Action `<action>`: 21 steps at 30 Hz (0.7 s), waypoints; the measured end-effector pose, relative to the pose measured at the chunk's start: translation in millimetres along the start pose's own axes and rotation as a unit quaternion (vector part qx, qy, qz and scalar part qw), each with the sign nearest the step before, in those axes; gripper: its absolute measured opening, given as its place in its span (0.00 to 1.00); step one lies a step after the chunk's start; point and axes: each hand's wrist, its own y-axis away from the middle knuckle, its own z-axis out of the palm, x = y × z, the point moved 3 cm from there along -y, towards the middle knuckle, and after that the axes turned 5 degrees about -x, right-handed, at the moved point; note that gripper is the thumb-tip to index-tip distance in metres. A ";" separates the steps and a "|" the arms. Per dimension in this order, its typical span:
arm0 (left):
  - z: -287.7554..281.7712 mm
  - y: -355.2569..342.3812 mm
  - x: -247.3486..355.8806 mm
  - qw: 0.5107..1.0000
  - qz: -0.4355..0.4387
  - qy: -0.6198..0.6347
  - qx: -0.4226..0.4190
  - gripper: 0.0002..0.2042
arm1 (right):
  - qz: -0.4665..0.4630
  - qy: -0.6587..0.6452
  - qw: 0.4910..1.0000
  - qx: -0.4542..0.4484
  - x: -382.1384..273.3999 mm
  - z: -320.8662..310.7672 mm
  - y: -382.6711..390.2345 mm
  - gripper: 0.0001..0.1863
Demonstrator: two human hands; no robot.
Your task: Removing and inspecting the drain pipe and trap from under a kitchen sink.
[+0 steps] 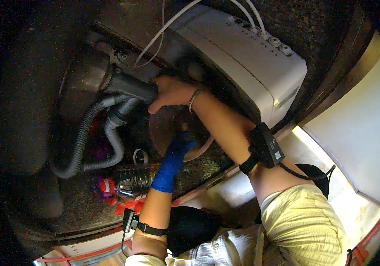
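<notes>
My bare right hand (171,92) closes around the end of a dark grey drain pipe (132,85), its thumb below the pipe. The pipe joins a round metal sink drain (86,73) at the upper left. In a blue glove, my left hand (180,148) reaches into or over a round brownish basin (157,133) below. Its fingers are lost in shadow, so I cannot tell whether they hold anything. Two grey corrugated hoses (80,148) hang from the pipe fitting, left of both hands.
A white boxy appliance (247,57) with thin white tubes (168,24) stands at the upper right. Near my left wrist lies a clear plastic bottle (132,181) with a red cap, beside a white ring (140,156). The cabinet edge (207,186) crosses below my arms.
</notes>
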 end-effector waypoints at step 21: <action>30.5 13.2 -40.2 0.993 -0.059 0.090 -0.057 0.15 | -0.010 -0.127 0.992 -0.001 2.1 0.3 5.7 0.32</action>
